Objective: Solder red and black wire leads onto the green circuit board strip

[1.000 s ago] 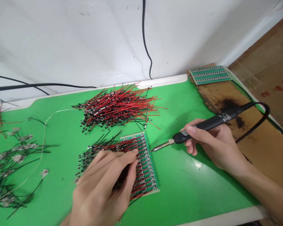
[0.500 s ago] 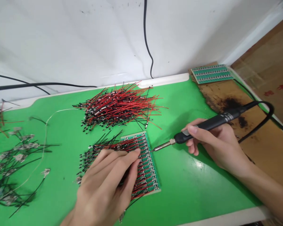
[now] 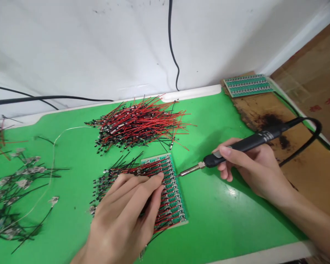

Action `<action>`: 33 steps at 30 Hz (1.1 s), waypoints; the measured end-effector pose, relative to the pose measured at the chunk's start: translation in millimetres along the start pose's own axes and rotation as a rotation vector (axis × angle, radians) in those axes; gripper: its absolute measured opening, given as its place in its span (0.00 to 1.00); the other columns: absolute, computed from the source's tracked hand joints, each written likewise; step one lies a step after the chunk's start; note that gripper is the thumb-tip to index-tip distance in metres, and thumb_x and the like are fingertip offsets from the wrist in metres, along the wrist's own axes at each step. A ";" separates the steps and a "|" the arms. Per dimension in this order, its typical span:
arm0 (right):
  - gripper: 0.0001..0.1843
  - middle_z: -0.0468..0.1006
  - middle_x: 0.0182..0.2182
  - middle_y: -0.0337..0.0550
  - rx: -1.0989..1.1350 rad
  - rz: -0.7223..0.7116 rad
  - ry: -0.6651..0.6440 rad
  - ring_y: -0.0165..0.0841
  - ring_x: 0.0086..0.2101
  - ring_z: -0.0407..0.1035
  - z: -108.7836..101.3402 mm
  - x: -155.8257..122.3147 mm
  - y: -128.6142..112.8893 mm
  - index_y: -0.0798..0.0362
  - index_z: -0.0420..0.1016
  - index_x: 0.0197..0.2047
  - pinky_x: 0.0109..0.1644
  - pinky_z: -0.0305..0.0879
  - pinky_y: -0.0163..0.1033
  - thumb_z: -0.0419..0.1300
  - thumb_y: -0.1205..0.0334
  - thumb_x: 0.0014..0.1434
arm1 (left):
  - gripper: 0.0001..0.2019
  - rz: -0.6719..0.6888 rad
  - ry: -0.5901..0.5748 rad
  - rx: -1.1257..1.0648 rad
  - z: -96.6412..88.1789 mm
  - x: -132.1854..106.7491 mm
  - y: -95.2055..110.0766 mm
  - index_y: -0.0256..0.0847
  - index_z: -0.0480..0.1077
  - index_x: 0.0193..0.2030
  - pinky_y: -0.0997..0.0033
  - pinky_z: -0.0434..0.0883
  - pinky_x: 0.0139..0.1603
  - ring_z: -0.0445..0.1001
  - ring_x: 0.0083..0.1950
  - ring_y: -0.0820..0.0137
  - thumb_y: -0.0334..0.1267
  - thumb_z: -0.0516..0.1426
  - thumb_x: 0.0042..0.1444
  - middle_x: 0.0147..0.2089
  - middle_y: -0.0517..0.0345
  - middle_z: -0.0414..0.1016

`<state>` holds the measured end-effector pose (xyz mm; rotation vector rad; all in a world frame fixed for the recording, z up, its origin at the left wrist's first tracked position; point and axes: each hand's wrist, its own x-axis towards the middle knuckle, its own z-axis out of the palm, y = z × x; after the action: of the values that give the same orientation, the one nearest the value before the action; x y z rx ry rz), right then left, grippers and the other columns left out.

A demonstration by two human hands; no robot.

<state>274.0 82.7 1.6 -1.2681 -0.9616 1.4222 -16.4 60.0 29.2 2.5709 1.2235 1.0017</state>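
Note:
A soldering iron (image 3: 236, 148) is gripped like a pen in my right hand (image 3: 253, 168), its metal tip close to the right edge of a green circuit board (image 3: 183, 205). Whether the tip touches a pad I cannot tell. Over the board lies my left hand (image 3: 129, 212), thumb and forefinger pinched at a red wire (image 3: 165, 175) near the solder pads. Rows of red wires run left across the board and end in black leads with small connectors (image 3: 100, 185). My left hand hides part of the board and wires.
Behind the board is a heap of red and black wires (image 3: 140, 123). Leads with metal pieces (image 3: 23, 183) and a thin solder wire (image 3: 53, 157) lie left. At right, another circuit board (image 3: 249, 86) rests on scorched cardboard (image 3: 264, 110). The iron's cable (image 3: 316, 126) loops there.
Almost nothing differs. Both hands, the soldering iron and the board keep nearly the same places; the view has shifted very slightly.

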 end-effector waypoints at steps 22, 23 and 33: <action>0.15 0.83 0.22 0.42 0.002 0.009 -0.003 0.33 0.20 0.79 0.7 1.0 0.2 0.50 0.91 0.33 0.21 0.76 0.31 0.82 0.47 0.58 | 0.13 0.022 -0.019 0.034 -0.4 -2.1 1.4 0.34 0.76 0.56 0.69 0.75 0.54 0.82 0.40 0.76 0.19 0.63 0.68 0.42 0.60 0.85; 0.15 0.83 0.22 0.41 0.002 0.009 -0.004 0.33 0.20 0.79 0.5 1.0 0.3 0.50 0.91 0.34 0.21 0.76 0.30 0.81 0.47 0.58 | 0.14 0.022 -0.021 0.034 -0.5 -2.9 1.7 0.34 0.76 0.56 0.69 0.75 0.54 0.83 0.40 0.76 0.19 0.63 0.67 0.42 0.60 0.86; 0.17 0.83 0.21 0.43 -0.006 0.009 0.010 0.35 0.19 0.78 1.1 1.2 1.0 0.51 0.90 0.33 0.19 0.76 0.33 0.82 0.47 0.57 | 0.15 0.025 -0.033 0.049 0.7 -1.5 1.8 0.31 0.74 0.59 0.68 0.75 0.54 0.83 0.41 0.76 0.19 0.63 0.67 0.44 0.60 0.87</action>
<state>272.8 83.7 0.5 -1.2849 -0.9555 1.4199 -15.6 57.8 28.6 2.6352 1.2249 0.9419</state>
